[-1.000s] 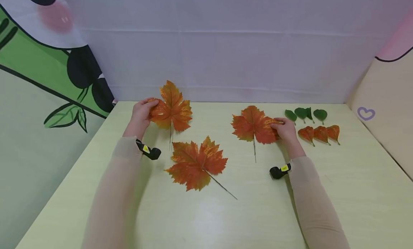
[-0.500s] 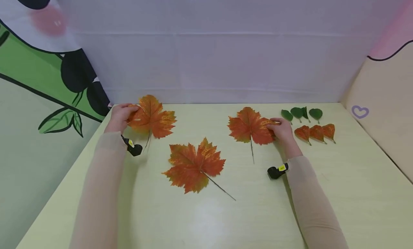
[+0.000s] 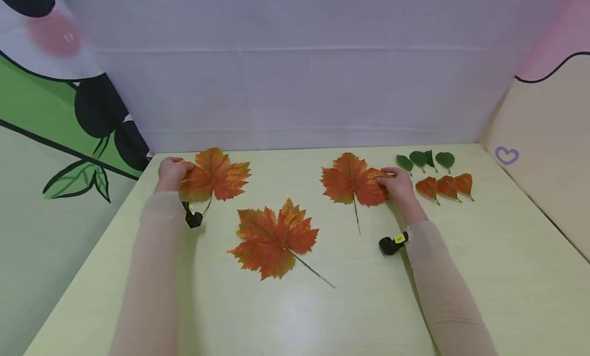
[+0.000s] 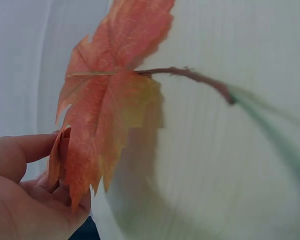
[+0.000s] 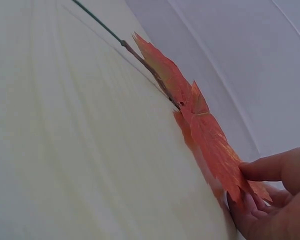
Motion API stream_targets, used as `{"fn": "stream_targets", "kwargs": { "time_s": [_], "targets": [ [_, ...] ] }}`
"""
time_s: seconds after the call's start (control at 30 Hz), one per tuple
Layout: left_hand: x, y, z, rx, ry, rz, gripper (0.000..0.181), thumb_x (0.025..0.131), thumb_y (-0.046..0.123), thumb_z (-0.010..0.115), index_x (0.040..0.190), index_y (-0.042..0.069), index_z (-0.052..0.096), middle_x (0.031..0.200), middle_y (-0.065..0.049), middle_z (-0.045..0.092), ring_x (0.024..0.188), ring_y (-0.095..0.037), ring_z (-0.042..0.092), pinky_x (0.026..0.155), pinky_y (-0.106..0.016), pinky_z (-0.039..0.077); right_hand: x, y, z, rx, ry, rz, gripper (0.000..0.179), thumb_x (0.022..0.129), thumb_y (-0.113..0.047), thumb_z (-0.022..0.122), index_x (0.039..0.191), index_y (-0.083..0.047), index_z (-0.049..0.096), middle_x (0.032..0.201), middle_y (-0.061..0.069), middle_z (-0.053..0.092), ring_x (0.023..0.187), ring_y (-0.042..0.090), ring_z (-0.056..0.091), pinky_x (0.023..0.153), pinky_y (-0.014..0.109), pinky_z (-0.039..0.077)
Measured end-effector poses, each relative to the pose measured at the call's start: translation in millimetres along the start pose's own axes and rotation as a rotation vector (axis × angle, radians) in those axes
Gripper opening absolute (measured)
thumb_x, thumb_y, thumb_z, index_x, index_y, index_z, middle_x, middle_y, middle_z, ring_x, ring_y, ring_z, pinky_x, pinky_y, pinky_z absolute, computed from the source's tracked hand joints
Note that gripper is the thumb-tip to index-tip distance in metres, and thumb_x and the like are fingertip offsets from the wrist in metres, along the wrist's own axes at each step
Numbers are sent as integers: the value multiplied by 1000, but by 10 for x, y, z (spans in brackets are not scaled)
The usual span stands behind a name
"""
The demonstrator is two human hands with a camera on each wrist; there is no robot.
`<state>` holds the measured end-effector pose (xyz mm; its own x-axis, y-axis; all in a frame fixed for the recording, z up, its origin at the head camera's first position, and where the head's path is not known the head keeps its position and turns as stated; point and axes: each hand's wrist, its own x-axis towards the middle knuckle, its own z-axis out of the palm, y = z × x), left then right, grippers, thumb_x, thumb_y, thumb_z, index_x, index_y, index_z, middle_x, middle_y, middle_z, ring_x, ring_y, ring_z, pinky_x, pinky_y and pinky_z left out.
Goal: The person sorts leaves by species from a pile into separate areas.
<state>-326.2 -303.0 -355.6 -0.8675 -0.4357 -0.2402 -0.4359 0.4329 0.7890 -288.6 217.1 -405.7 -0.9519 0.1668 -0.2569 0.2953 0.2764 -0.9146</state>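
Note:
My left hand [image 3: 170, 173] is at the far left of the table, pinching the left edge of a large orange artificial maple leaf [image 3: 216, 175]. In the left wrist view that leaf [image 4: 102, 105] stands tilted over the table, its wiry stem [image 4: 195, 76] pointing away from the hand. On the right, my right hand [image 3: 401, 186] pinches the right lobe of a second orange maple leaf [image 3: 350, 179], thumb on top and fingers beneath. The right wrist view shows this leaf [image 5: 210, 135] close over the tabletop. Between the hands and nearer me, a third maple leaf [image 3: 276, 241] lies flat, stem toward lower right.
Several small green leaves [image 3: 418, 159] lie in a row at the back right of the table [image 3: 295, 320]. Three small orange leaves [image 3: 446, 187] lie in front of them, beside my right hand. A pale cloth backdrop [image 3: 295, 89] rises behind the table's back edge.
My left hand has carried its maple leaf leftward and lowered it toward the table. The right hand still holds its leaf in place. The head view has shifted slightly.

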Motion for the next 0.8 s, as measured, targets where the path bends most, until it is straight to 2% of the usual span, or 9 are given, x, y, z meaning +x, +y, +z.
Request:
{"fn": "stream_targets", "kwargs": {
  "time_s": [0.17, 0.3, 0.43, 0.6, 0.7, 0.8],
  "targets": [
    [45, -11, 56, -22, 27, -17, 61, 88, 14, 55, 141, 1, 27, 144, -17, 29, 128, -27, 31, 106, -36, 27, -3, 2, -4, 4, -3, -1, 47, 92, -11, 52, 137, -5, 39, 115, 13, 49, 71, 6, 53, 61, 20, 46],
    [100, -63, 50, -21, 36, -24, 61, 89, 11, 52, 142, 2, 25, 145, -18, 27, 128, -28, 31, 106, -36, 28, -12, -10, -3, -1, -4, -4, 48, 92, -11, 52, 137, -5, 38, 115, 13, 49, 70, 6, 53, 60, 20, 46],
    [141, -114, 47, 18, 30, 15, 60, 89, 6, 50, 142, 1, 23, 141, -21, 32, 120, -28, 37, 103, -37, 32, 0, -6, -9, -6, 2, 0, 47, 91, -10, 52, 136, -5, 39, 115, 13, 49, 69, 6, 53, 60, 20, 46],
    [176, -165, 23, 96, -35, 82, 59, 90, 5, 50, 142, 1, 22, 134, -24, 39, 110, -29, 44, 98, -39, 38, 7, 20, 12, 0, 1, 2, 46, 91, -10, 53, 135, -3, 40, 110, 12, 50, 70, 5, 54, 60, 19, 47],
    [179, -165, -31, 136, -87, 109, 59, 91, 6, 48, 142, 0, 20, 135, -27, 36, 109, -33, 45, 97, -43, 39, 7, 31, 23, -4, -10, 9, 46, 91, -10, 52, 135, -3, 40, 112, 13, 50, 74, 7, 54, 62, 19, 47],
    [162, -133, -75, 184, -96, 134, 58, 91, 7, 48, 141, -2, 19, 136, -30, 33, 111, -37, 43, 97, -46, 37, 9, 31, 18, -23, -9, 7, 46, 92, -11, 52, 135, -5, 40, 117, 15, 49, 79, 9, 53, 63, 18, 47]
  ]
}}
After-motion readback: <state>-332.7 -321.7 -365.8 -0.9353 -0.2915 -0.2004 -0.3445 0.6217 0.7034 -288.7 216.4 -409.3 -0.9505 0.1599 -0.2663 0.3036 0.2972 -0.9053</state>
